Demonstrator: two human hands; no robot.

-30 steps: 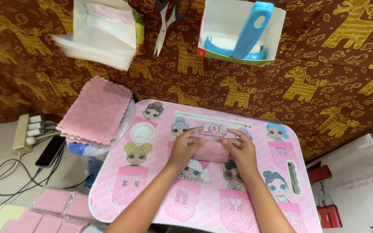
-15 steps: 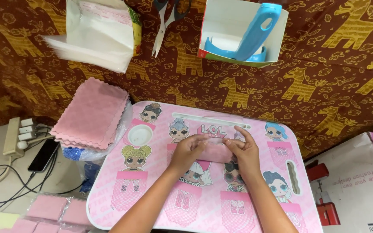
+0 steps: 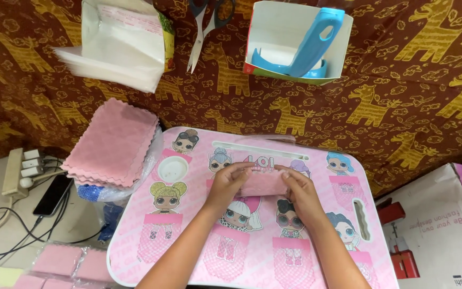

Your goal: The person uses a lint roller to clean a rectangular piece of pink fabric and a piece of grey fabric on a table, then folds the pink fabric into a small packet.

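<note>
Nearest the camera, at the lower left, packets of pink cloths (image 3: 60, 262) lay wrapped in clear plastic beside the pink lap surface (image 3: 188, 251), which was printed with cartoon dolls. Both forearms reached out over that surface from the near edge.

At its middle, the left hand (image 3: 230, 182) and the right hand (image 3: 299, 188) met on a small folded pink cloth (image 3: 263, 183). The left fingers (image 3: 240, 170) were curled over its left end and the right fingers (image 3: 287, 175) over its right end, both sets clamped on the cloth and pressing it flat against the surface, probably so that the fold would keep its shape. The cloth's long axis ran left to right, its ends pointing toward each hand, and its far edge lay near the slot moulded along the surface's far side.

Farther off to the left, a stack of unfolded pink cloths (image 3: 114, 143) with zigzag edges sat within easy reach of the left arm. A power strip (image 3: 21, 170) and a dark phone (image 3: 52, 195) lay beyond it on the left.

Farthest away, on the brown giraffe-patterned spread (image 3: 402, 80), stood an open box of clear bags (image 3: 118, 43), a pair of scissors (image 3: 207, 27) and a white box holding a blue tool (image 3: 310, 43).
</note>
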